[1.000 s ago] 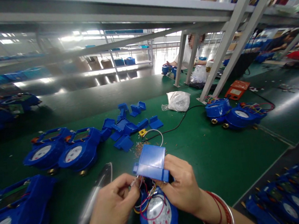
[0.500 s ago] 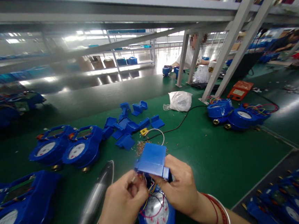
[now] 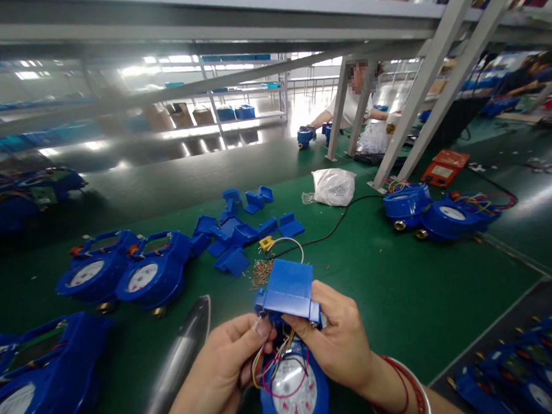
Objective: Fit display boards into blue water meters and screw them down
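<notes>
A blue water meter [image 3: 295, 392] with a white dial is in front of me, coloured wires [image 3: 271, 368] looping over its face. Above the dial, a blue plastic cover [image 3: 288, 284] sits tilted at the meter's top. My right hand [image 3: 338, 337] grips the cover's right side, thumb underneath and fingers behind. My left hand [image 3: 240, 348] is closed at the left end of the cover, fingertips pinched on the wires beside it. The exact wire ends are hidden by the fingers. A black electric screwdriver [image 3: 178, 364] lies left of my left hand.
More meters [image 3: 149, 273] stand at left and right. Loose blue covers [image 3: 230, 230], a heap of screws [image 3: 262, 271] and a white plastic bag [image 3: 335, 186] lie behind my hands. A metal frame [image 3: 409, 73] rises at the right; a person [image 3: 360, 96] sits beyond it.
The cover and meter have shifted slightly right with my hands. My left hand has turned, its fingertips drawn in by the cover's edge, and more of the wires show below it.
</notes>
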Available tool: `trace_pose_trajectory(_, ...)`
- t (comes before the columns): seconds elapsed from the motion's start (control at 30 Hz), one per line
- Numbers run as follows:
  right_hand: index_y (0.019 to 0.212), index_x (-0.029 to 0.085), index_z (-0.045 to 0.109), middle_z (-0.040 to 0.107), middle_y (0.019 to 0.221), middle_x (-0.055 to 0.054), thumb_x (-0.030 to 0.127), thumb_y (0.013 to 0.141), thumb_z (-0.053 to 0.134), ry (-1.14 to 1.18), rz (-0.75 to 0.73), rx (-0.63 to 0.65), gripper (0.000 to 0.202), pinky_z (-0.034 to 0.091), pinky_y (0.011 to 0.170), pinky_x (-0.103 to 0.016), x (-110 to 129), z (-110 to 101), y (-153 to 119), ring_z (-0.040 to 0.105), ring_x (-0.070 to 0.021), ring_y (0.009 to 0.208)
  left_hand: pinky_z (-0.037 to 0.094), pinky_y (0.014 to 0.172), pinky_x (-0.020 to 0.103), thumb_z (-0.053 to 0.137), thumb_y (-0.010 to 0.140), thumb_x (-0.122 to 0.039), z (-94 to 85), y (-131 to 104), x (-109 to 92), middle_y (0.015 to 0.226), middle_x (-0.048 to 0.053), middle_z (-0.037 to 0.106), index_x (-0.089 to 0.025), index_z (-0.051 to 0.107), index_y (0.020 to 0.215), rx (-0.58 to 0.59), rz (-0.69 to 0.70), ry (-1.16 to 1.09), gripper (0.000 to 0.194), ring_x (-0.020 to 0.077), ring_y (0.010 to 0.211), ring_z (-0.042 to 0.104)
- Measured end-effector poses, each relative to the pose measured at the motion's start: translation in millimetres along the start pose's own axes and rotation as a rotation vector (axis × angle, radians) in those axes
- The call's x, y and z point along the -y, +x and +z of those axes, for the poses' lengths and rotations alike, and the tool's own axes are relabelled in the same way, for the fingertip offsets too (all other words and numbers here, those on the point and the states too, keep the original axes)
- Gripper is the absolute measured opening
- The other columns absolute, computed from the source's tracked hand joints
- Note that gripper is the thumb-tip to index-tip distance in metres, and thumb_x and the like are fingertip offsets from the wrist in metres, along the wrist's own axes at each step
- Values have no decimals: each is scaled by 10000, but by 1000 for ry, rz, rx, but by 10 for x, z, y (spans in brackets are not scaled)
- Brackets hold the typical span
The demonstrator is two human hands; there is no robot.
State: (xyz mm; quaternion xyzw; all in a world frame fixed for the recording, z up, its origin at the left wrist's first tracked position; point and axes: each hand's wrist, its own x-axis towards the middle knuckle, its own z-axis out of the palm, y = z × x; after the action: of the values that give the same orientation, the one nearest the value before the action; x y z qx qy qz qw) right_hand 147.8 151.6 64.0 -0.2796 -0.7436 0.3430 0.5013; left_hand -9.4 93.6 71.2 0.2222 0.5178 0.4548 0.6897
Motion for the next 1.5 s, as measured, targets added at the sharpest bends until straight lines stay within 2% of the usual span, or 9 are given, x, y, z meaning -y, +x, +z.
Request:
trace_pose_trajectory(0.33,860,180,682,674,816,-27,206,831,630,27,60,14,65,478,677,-259,35,-4,24,612,-148,744,279,489,190,725,726,-356,21,-43,-2,597,-13,545,-124,578,667,-27,63,111,281,63,522,402)
trace_pose_trajectory(0.5,833,173,677,657,783,-29,218,843,606,28,96,20,85,467,661,-265,55,-21,33,600,-151,723,171,397,156,717,743,-330,35,-57,-26,658,17,602,-101,619,718,42,5,47,250,10,441,329)
trace_pose_trajectory(0.67,806,158,664,642,767,-32,227,840,605,23,109,12,96,453,651,-266,29,-13,40,587,-147,702,73,369,142,640,809,-350,4,-64,-6,534,15,588,-102,590,661,90,3,34,293,-23,348,223)
trace_pose_trajectory(0.83,837,147,672,655,783,-51,233,844,602,-1,75,54,111,461,683,-284,6,-8,63,595,-162,726,20,340,138,620,819,-346,-18,-82,22,431,2,567,-122,612,723,94,8,-42,243,-27,290,159)
trace_pose_trajectory(0.97,796,137,656,646,760,-45,194,836,612,-22,26,54,83,454,660,-256,10,-1,74,588,-145,710,59,352,146,606,824,-368,5,-103,34,435,0,560,-131,605,749,90,16,19,250,-5,320,169)
trace_pose_trajectory(1.07,797,138,643,635,758,-35,163,833,613,-38,-6,34,54,448,659,-239,10,-4,67,581,-132,710,238,416,145,594,824,-422,41,-122,34,399,-37,477,-139,605,770,0,64,113,288,33,380,252)
trace_pose_trajectory(1.17,837,138,646,644,795,-41,162,839,611,-62,-22,43,43,449,687,-241,10,-22,55,589,-138,748,352,522,184,633,781,-467,65,-117,46,519,-23,548,-162,580,815,-68,94,168,311,73,484,401)
trace_pose_trajectory(1.33,830,136,648,632,768,-37,168,843,608,-89,-28,69,52,440,668,-242,25,-47,43,578,-137,726,342,523,196,666,725,-517,28,-52,118,502,-27,541,-171,545,781,-152,131,232,370,109,526,476)
trace_pose_trajectory(1.5,846,125,655,648,799,-53,153,842,600,-76,-37,76,61,447,696,-249,42,-50,37,587,-145,760,325,511,202,678,712,-517,9,-29,143,519,-8,577,-161,552,781,-161,136,273,384,103,493,466)
